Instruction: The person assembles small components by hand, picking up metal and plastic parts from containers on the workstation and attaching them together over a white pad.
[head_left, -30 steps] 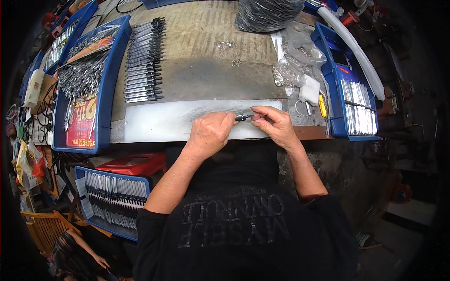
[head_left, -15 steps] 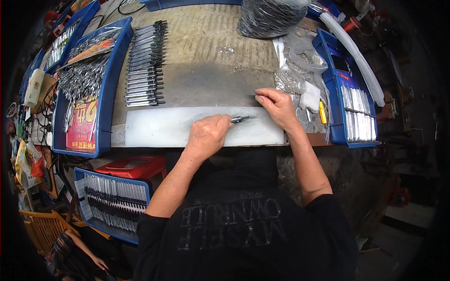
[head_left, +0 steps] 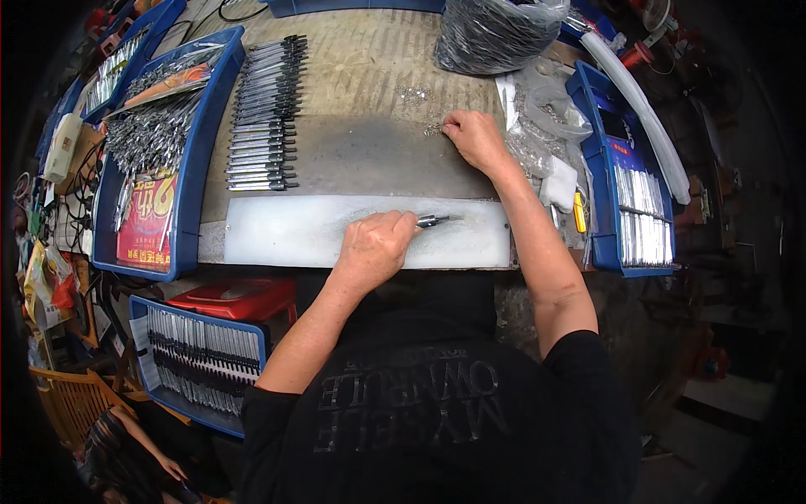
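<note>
My left hand (head_left: 374, 248) is closed around a silver pen (head_left: 430, 221) whose dark tip points right. It is low over a long white board (head_left: 281, 233) at the table's front edge. Farther forward, my right hand (head_left: 476, 139) has thumb and fingers pinched together at a small pile of tiny metal parts (head_left: 431, 130). Whatever is between those fingertips is too small to make out. A second scatter of tiny parts (head_left: 413, 94) lies just beyond. To the left, similar pens (head_left: 259, 153) form a column, their black ends facing right.
A blue tray of loose silver pens (head_left: 151, 139) stands at left, and another blue tray (head_left: 617, 244) with bundled silver pieces at right. Plastic bags, a yellow tool (head_left: 579, 212) and a black bag (head_left: 495, 38) lie right. A person's arm (head_left: 147, 437) shows lower left.
My right hand has moved forward and slightly left, from above the white board's right part to the small metal parts. My left hand keeps hold of the pen in nearly the same place.
</note>
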A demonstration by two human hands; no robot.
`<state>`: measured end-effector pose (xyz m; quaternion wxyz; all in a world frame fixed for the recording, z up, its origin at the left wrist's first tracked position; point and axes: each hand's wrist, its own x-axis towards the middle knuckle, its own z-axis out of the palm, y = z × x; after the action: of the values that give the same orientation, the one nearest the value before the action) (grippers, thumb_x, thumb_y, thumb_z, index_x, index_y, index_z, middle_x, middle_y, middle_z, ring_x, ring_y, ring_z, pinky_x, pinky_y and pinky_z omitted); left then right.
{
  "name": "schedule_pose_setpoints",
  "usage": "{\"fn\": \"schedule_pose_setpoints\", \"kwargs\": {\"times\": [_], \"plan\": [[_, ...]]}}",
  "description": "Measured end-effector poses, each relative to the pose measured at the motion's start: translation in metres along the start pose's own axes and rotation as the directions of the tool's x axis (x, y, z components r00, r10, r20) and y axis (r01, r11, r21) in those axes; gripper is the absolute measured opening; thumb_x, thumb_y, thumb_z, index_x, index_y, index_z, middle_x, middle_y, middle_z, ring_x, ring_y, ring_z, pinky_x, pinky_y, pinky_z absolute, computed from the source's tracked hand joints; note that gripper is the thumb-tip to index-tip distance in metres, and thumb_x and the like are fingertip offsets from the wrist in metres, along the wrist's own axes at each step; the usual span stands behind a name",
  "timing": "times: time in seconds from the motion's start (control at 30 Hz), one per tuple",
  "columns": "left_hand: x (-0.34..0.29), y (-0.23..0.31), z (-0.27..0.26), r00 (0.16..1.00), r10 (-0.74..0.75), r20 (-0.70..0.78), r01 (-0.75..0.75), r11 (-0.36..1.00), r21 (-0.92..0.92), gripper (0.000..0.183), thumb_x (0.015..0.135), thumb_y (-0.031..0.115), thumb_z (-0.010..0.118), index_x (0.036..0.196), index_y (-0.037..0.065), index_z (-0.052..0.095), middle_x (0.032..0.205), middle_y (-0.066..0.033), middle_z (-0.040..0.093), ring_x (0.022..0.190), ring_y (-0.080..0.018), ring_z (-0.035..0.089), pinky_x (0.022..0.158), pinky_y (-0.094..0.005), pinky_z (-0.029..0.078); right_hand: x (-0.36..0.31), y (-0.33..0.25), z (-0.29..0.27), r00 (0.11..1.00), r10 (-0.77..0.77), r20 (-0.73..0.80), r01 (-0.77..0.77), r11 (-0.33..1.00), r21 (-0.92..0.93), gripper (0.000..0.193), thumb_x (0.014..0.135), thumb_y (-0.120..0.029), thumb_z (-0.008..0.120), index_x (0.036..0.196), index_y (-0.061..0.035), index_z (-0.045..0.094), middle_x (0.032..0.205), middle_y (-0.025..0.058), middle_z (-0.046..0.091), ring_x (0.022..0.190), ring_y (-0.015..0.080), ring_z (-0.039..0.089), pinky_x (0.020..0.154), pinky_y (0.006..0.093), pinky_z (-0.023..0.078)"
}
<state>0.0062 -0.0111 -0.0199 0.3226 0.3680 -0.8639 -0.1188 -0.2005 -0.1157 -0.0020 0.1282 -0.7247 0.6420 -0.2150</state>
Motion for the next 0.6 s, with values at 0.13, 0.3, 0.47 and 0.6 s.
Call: {"fn": "schedule_pose_setpoints", "kwargs": {"times": [0.13,0.3,0.47,0.6], "plan": [[0.000,0.000,-0.001,1.000,0.001,0.012,-0.001,1.000,0.005,0.015,0.072,0.011,0.063,0.074,0.005,0.049,0.056,-0.0066,0.048,0.051,-0.0232,0.054,0.045,-0.0351,0.042,0.012,-0.005,0.000,0.998,-0.031,0.063,0.039,0.989,-0.141,0.014,0.073,-0.010,0.055,0.076,0.0005,0.065,0.075,0.0226,0.060,0.073,0.0373,0.060,0.069,0.0431,0.047],[0.001,0.001,-0.003,1.000,0.000,-0.010,0.000,1.000,-0.014,0.015,0.072,0.011,0.063,0.075,0.005,0.050,0.057,-0.0068,0.048,0.052,-0.0234,0.054,0.045,-0.0355,0.042,0.020,-0.004,0.006,0.992,-0.020,0.121,0.048,0.971,-0.235,0.016,0.070,-0.003,0.050,0.074,0.0058,0.063,0.074,0.0281,0.058,0.074,0.0396,0.060,0.069,0.0443,0.048],[0.001,-0.001,-0.001,1.000,-0.009,-0.009,0.009,1.000,-0.021,0.015,0.072,0.011,0.063,0.075,0.005,0.050,0.057,-0.0070,0.049,0.052,-0.0240,0.054,0.045,-0.0360,0.042,0.015,-0.012,0.003,0.990,-0.016,0.138,0.052,0.964,-0.259,0.017,0.067,0.001,0.046,0.072,0.0085,0.061,0.076,0.0293,0.058,0.077,0.0404,0.060,0.072,0.0445,0.047],[0.001,-0.001,-0.001,1.000,-0.013,-0.006,0.013,0.999,-0.039,0.014,0.073,0.011,0.063,0.077,0.005,0.051,0.058,-0.0074,0.050,0.053,-0.0246,0.054,0.046,-0.0361,0.042,0.009,-0.008,0.004,0.993,-0.025,0.114,0.049,0.977,-0.210,0.018,0.067,0.001,0.045,0.074,0.0087,0.060,0.078,0.0300,0.058,0.078,0.0413,0.059,0.073,0.0455,0.047]]}}
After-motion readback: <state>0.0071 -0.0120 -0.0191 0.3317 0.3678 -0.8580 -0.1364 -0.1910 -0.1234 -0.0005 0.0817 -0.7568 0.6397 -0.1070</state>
